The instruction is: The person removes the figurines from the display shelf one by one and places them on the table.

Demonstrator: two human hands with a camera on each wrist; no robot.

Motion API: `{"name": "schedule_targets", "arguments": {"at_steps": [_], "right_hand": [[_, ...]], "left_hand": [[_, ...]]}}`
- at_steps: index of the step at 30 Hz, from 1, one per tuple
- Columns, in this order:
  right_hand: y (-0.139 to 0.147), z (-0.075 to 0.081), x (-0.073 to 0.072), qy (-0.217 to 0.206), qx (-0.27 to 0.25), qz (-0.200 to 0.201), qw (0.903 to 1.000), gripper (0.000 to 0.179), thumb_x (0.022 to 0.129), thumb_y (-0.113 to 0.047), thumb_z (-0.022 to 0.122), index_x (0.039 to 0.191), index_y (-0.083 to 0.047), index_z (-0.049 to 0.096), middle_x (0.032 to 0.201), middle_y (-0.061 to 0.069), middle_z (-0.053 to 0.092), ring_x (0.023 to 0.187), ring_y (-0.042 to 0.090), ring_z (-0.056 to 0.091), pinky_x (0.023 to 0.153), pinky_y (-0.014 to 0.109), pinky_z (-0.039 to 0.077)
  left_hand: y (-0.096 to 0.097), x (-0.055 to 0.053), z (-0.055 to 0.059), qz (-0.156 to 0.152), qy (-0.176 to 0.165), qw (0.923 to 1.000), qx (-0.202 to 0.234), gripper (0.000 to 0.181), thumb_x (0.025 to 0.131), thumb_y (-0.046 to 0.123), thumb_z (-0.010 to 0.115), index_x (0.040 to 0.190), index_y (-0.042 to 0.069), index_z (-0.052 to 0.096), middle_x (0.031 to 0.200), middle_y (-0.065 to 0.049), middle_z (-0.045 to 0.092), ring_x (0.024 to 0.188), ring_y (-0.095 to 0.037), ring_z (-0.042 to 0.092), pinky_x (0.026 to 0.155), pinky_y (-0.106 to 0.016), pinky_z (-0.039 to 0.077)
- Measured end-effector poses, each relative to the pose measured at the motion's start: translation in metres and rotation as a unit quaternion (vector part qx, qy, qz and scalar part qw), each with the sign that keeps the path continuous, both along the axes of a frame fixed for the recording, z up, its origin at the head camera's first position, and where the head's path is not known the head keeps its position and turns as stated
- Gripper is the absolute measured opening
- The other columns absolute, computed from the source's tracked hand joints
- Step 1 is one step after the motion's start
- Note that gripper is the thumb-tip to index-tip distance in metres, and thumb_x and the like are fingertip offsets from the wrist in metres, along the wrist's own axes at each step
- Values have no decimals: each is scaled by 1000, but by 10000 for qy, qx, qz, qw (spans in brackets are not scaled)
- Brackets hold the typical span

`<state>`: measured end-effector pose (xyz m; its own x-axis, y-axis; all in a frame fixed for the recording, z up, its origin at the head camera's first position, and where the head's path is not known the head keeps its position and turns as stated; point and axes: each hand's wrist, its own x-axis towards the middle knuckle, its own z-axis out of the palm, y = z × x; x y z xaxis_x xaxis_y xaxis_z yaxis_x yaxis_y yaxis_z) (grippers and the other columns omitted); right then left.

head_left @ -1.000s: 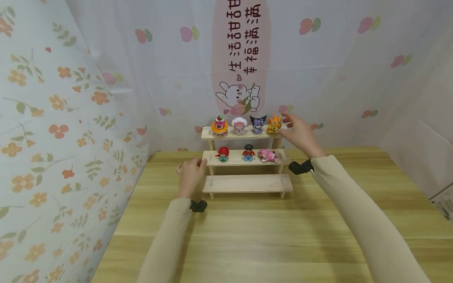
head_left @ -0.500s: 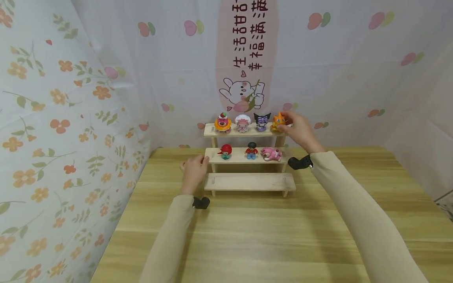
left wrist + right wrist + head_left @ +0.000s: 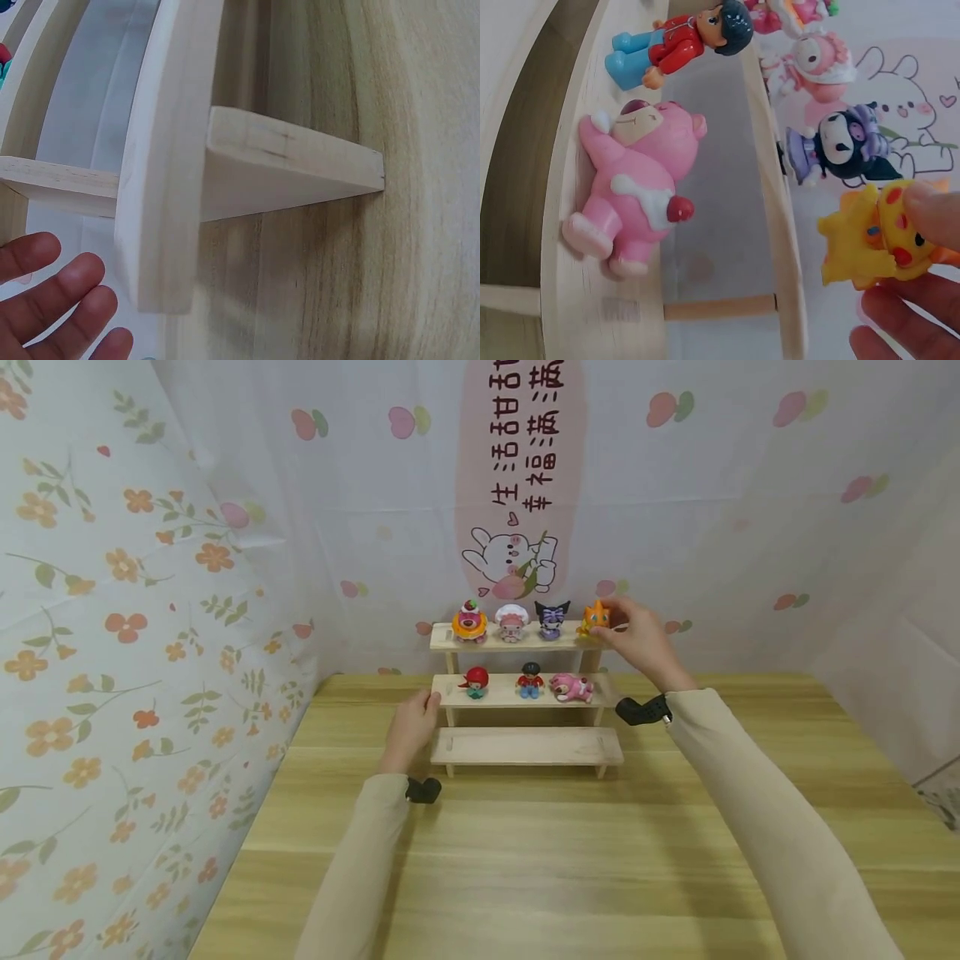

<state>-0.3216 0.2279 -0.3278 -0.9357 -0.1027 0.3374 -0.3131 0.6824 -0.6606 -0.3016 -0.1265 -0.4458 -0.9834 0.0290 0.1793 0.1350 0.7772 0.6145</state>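
My right hand [image 3: 641, 639] pinches a yellow figurine [image 3: 862, 240] with an orange hood at the right end of the top shelf. In the right wrist view a small gap shows between its feet and the shelf edge. My left hand [image 3: 411, 727] is at the left end of the middle shelf [image 3: 495, 697], thumb near its edge. Its fingers [image 3: 67, 285] are loosely bent in the left wrist view, with nothing visible between them. Beside the yellow figurine stands a purple-and-black figurine [image 3: 552, 621]. Below lies a pink bear figurine [image 3: 637, 180].
The three-tier wooden stand [image 3: 525, 747] also bears a pink figurine with a white hat [image 3: 512, 623], a bear in an orange ring [image 3: 469, 623], a red-capped figurine [image 3: 476, 682] and a boy figurine in red [image 3: 529, 681]. A patterned cloth [image 3: 360, 527] hangs behind the wooden table [image 3: 525, 868].
My right fingers have closed on the yellow figurine, which has turned and shifted slightly right. My left hand stays by the middle shelf's left end. The view has shifted a little.
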Motion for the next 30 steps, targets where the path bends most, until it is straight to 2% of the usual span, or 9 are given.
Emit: {"name": "schedule_targets", "arguments": {"at_steps": [7,10,14,17,19,23,26,30], "right_hand": [[10,3,15,-176,151,69,9997,47,88,-15,69,129,-2,52,110,20,62,100,32,58,82,47,47],[15,3,24,-22,307,90,9995,45,86,-13,71,126,-2,54,105,19,63,95,30,60,80,43,48],[20,1,38,83,374,193,9991,42,84,-10,73,121,0,57,101,18,64,91,27,60,78,27,49],[24,-2,47,24,329,275,9991,41,84,-9,73,120,1,58,102,17,63,91,26,59,74,13,46],[28,-5,53,2,374,333,9987,40,85,-10,72,120,1,58,102,17,63,91,26,59,72,10,44],[35,-14,63,-116,459,331,9983,40,85,-11,73,120,1,58,103,16,64,92,26,60,75,16,49],[38,-22,72,-173,479,307,9982,41,84,-11,73,119,1,58,104,16,64,91,25,60,76,22,52],[39,-30,85,-194,448,378,9981,41,83,-14,74,118,2,58,103,15,64,90,25,59,75,18,51]], "left_hand": [[1,-1,2,-14,-228,9997,38,38,103,36,36,104,5,58,100,-16,63,96,-33,58,82,-47,45],[0,0,4,-26,-333,9994,48,40,103,37,36,110,4,58,109,-18,63,105,-36,58,87,-49,45],[0,2,5,-73,-396,9992,-9,41,104,38,34,112,4,56,113,-19,62,110,-38,57,88,-51,45],[-1,2,3,-74,-360,9993,-62,40,104,38,32,108,5,56,108,-18,63,107,-38,59,84,-50,45],[-2,3,3,-76,-348,9993,-77,40,104,38,32,104,6,55,104,-18,62,104,-37,59,83,-50,45],[-2,3,1,-68,-359,9993,-47,41,104,39,32,106,6,56,108,-18,63,109,-38,58,84,-51,45],[-2,3,1,-48,-352,9994,-24,41,104,39,32,103,6,56,105,-17,63,105,-38,59,82,-50,45],[-1,3,2,-44,-323,9995,-29,39,104,39,31,98,8,53,99,-16,61,98,-36,59,77,-50,44]]}}
